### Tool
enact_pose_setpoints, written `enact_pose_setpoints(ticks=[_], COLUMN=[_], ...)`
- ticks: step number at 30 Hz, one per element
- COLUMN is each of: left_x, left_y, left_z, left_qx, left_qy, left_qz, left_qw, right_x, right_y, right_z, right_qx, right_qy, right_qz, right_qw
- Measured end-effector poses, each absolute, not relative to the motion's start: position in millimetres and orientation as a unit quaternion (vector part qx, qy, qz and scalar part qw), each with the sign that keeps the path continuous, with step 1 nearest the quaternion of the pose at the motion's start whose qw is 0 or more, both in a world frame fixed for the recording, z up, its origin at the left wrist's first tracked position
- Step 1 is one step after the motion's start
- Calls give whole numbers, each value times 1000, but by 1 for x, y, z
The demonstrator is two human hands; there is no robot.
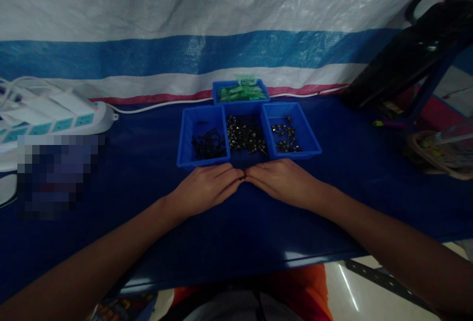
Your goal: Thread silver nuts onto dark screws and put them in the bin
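Over the front edges of the blue bins, my left hand (209,185) and my right hand (283,180) meet fingertip to fingertip. Both are closed in a pinch around a small dark part (243,178), mostly hidden by the fingers. Just beyond my left hand is the left blue bin (185,136), holding thin black screw-like pieces (209,144). Many dark and shiny metal pieces (246,134) fill the middle bin. The right blue bin (312,138), beyond my right hand, contains fewer shiny metal pieces (288,136).
A smaller blue bin (215,95) with green plastic packets (242,91) stands behind. White power strips (105,116) with cables lie left. On the right are a black bottle (399,54) and a basket (439,163). Striped sheeting (229,13) hangs behind the blue tabletop (236,242).
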State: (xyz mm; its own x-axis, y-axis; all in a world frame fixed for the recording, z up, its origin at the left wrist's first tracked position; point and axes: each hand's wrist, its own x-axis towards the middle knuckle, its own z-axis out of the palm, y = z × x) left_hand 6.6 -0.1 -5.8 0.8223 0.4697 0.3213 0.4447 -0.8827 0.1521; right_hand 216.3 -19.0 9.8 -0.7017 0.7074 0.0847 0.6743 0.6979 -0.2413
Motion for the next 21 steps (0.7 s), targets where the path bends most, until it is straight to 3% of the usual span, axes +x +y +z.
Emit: enact_pose_setpoints(ticks=[12, 21], left_x=[7, 8], left_y=[-5, -1], left_z=[-3, -7], left_qx=[962, 954], left_qy=[204, 263], left_qz=[178, 136], left_qw=[42, 52], right_x=[219, 214], right_y=[-18, -22], right_z=[8, 18], right_qx=[-373, -392], right_qy=[-919, -908], right_qz=[101, 115], right_qw=[76, 88])
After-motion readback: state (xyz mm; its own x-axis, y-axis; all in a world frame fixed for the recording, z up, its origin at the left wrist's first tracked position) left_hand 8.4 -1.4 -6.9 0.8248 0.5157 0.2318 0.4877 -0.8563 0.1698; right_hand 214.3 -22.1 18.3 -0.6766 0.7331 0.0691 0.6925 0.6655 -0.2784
